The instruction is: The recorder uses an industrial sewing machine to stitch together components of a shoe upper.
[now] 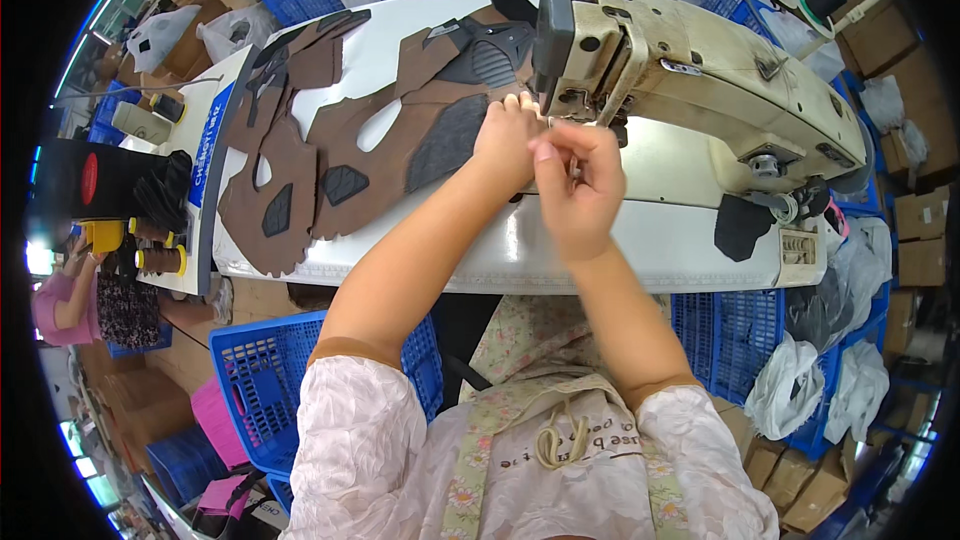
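Observation:
Flat brown shoe uppers (342, 130) with black patches overlap on the left half of the white sewing table. An industrial sewing machine (690, 65) stands at the right, its needle area partly hidden behind my hands. Beside the needle, my left hand (505, 143) has its bent fingers together on the right end of an upper; its thumb is out of sight. Nearer to me, my right hand (582, 185) is raised off the table, slightly blurred. Its fingers curl in against the thumb, and anything pinched there is too small to make out.
A black scrap (745, 227) lies at the table's right end. Thread spools (160, 260) stand at far left, near another person (75, 300). Blue crates (262, 380) flank my lap, and more crates and boxes line the back and right.

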Demonstrator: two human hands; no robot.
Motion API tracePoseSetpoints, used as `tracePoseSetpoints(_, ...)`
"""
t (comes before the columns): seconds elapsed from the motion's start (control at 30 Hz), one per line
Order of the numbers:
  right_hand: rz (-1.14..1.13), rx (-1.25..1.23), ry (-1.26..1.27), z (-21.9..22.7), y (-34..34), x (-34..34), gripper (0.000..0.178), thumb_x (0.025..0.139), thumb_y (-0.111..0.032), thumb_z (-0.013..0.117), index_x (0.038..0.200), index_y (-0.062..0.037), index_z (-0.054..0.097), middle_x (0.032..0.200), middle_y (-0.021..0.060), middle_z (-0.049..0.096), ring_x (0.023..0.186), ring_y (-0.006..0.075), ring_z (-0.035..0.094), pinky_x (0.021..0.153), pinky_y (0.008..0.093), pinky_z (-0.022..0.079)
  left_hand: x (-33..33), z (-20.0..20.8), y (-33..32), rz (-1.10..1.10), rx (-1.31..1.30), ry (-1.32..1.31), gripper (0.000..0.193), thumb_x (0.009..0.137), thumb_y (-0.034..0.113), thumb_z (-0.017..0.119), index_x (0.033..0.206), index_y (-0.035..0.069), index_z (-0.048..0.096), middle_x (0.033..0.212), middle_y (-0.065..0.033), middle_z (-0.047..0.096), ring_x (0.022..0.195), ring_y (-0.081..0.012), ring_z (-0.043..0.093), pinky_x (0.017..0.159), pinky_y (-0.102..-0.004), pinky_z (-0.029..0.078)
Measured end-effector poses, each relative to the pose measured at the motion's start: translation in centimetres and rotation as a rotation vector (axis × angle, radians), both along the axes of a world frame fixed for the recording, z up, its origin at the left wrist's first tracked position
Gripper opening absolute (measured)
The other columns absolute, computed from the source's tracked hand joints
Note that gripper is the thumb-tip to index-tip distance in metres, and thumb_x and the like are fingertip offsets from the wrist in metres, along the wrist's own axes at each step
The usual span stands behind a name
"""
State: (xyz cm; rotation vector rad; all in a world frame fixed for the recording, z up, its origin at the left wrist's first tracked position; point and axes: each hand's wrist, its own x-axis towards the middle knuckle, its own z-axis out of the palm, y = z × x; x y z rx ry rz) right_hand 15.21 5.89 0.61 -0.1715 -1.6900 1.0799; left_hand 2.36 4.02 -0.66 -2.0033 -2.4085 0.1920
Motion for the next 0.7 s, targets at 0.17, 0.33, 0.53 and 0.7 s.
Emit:
tracePoseSetpoints(0.17, -0.094, 0.196, -0.334, 1.5, 2.2, 2.9, 0.036, 0.072, -0.005, 0.078, 0.105, -0.0055, 0.064, 0.081, 0.0079, 0.070, 0.069, 0.0178, 0.068, 0.061, 0.0295, 0.054, 0.4, -0.6, 0.7, 0.065, 0.003, 0.176, 0.036, 0.089, 0.024, 0.057, 0.118, 0.005, 0.066, 0.127, -0.0113, 0.061, 0.108, -0.0229, 0.059, 0.084, -0.0344, 0.046)
tracePoseSetpoints(0.33, 0.039, 0.150, -0.436, 0.4, 1.0, 5.1, 0.046, 0.077, -0.006, 0.078, 0.121, -0.0068, 0.064, 0.084, 0.0076, 0.069, 0.066, 0.0146, 0.066, 0.062, 0.0265, 0.052, -2.7, -1.9, -0.2, 0.176, 0.132, 0.259, 0.041, 0.088, 0.021, 0.058, 0.125, 0.003, 0.061, 0.129, -0.0126, 0.060, 0.109, -0.0232, 0.059, 0.083, -0.0364, 0.046)
tracePoseSetpoints(0.53, 0.422, -0.772, -0.606, -1.3, -0.6, 3.5, 0.039, 0.099, -0.035, 0.057, 0.120, -0.0028, 0.053, 0.080, 0.0040, 0.060, 0.058, 0.0089, 0.051, 0.053, 0.0236, 0.043, -5.4, -3.3, -1.1, 0.180, 0.237, 0.256, 0.043, 0.086, 0.018, 0.059, 0.127, 0.004, 0.061, 0.133, -0.0133, 0.061, 0.117, -0.0233, 0.058, 0.086, -0.0391, 0.047)
tracePoseSetpoints(0.7, 0.545, -1.216, -0.394, -2.6, -0.3, 0.1, 0.037, 0.102, -0.036, 0.050, 0.117, -0.0027, 0.050, 0.087, 0.0085, 0.059, 0.059, 0.0108, 0.048, 0.051, 0.0248, 0.041, -6.4, -3.9, -1.3, 0.162, 0.347, 0.238, 0.044, 0.084, 0.016, 0.060, 0.126, 0.005, 0.062, 0.133, -0.0136, 0.060, 0.119, -0.0237, 0.058, 0.088, -0.0397, 0.047)
